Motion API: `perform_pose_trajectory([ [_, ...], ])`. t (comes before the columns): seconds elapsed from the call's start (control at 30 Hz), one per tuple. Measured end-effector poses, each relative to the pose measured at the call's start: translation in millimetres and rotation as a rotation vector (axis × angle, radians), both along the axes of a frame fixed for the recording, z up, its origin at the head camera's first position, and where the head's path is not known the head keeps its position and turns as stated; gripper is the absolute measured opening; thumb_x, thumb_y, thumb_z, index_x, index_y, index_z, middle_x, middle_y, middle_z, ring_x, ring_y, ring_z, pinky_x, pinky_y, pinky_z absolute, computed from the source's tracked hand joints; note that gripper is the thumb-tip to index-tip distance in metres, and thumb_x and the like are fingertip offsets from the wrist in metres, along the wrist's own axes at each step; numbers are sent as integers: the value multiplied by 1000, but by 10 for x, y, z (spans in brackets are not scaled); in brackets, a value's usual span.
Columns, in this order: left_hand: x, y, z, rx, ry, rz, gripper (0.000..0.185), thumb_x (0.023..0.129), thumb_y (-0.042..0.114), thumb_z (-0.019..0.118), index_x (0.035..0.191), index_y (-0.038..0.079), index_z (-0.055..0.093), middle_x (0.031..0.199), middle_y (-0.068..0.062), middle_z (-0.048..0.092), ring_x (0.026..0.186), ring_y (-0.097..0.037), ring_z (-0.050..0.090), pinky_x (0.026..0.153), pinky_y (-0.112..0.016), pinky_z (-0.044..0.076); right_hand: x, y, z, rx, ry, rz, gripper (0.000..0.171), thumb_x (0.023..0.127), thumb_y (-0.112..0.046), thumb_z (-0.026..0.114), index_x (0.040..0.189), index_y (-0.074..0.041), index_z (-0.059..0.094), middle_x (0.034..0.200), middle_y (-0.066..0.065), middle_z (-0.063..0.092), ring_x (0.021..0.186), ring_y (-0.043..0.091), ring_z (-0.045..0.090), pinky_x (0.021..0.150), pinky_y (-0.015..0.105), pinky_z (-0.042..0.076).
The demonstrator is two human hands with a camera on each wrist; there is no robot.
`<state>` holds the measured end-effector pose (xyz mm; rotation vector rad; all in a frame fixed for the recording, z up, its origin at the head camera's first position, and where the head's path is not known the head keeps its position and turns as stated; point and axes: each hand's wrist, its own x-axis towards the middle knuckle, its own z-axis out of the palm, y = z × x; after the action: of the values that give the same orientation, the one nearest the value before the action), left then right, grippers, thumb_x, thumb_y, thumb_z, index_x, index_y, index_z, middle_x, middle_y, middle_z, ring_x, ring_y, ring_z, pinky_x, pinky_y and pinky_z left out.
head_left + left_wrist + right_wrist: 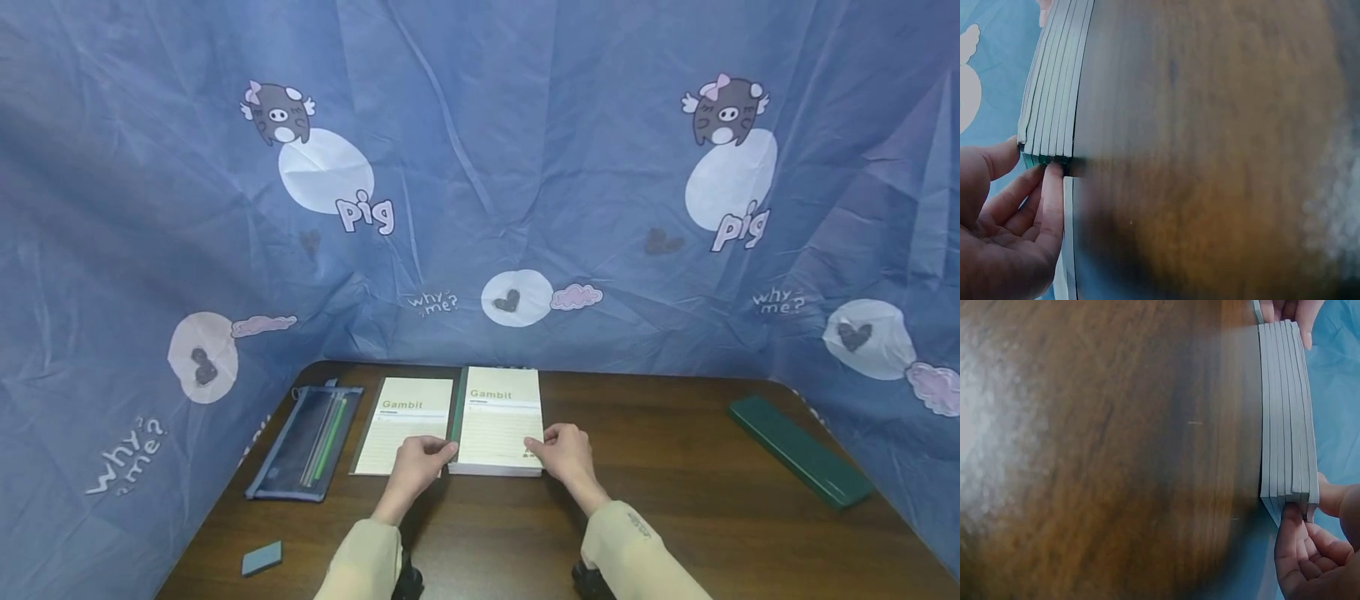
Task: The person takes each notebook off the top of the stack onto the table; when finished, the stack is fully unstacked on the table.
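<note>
A neat stack of cream "Gambit" notebooks (501, 412) lies on the table in the head view, with a green spine side at its left. My left hand (417, 467) holds the stack's near left corner, thumb at the top edge and fingers against the spines, as the left wrist view shows. At the right side, my right hand (566, 454) grips the near corner with its thumb over the top cover. Page edges of several notebooks (1284, 412) line up in the right wrist view. Another "Gambit" notebook (405, 421) lies just left of the stack, partly behind my left hand.
A blue mesh pencil pouch (288, 446) with a green pencil inside lies on the left. Closer to me is a small blue-grey block (262, 558). A long dark green case (798, 450) sits at the right of the brown table (660, 475). Blue printed cloth (450, 167) hangs behind the table.
</note>
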<state>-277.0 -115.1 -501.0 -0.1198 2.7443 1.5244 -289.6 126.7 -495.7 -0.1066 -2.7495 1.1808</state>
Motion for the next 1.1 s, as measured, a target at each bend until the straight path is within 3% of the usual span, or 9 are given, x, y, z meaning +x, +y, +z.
perform_pose_trajectory([
  [0.3, 18, -8, 11, -11, -12, 18, 30, 91, 22, 71, 107, -3, 72, 104, -18, 72, 101, -33, 67, 89, -49, 53, 2, 127, 58, -18, -10, 7, 29, 84, -21, 79, 93, 6, 69, 73, 7, 67, 60, 16, 61, 54, 30, 49],
  [0.47, 27, -4, 6, -9, 5, 4, 29, 91, 21, 72, 106, -3, 72, 104, -18, 72, 101, -34, 67, 89, -50, 53, 5, 244, 100, -157, -29, 14, 29, 87, -14, 75, 101, 9, 65, 79, 12, 70, 55, 15, 64, 48, 29, 54],
  [0.63, 23, -4, -8, -6, 2, -3, 29, 91, 21, 72, 107, -3, 72, 104, -18, 72, 101, -34, 67, 88, -49, 53, 6, 400, 131, -332, -97, 3, 31, 90, -12, 72, 109, 11, 63, 90, 15, 71, 67, 16, 67, 56, 29, 57],
  [0.83, 24, -12, -14, -1, 13, -2, 30, 91, 21, 72, 107, -4, 72, 102, -18, 72, 98, -32, 68, 85, -47, 55, -9, 705, 148, -466, -149, -13, 34, 93, -13, 71, 115, 11, 60, 88, 11, 71, 67, 14, 67, 57, 25, 55],
  [1.1, 20, -9, -10, 5, -9, -4, 30, 91, 21, 72, 108, -4, 71, 102, -17, 72, 96, -30, 68, 81, -44, 56, 10, 1200, 119, -485, -180, -11, 42, 95, -18, 69, 121, 13, 56, 88, 6, 72, 69, 12, 66, 58, 24, 54],
])
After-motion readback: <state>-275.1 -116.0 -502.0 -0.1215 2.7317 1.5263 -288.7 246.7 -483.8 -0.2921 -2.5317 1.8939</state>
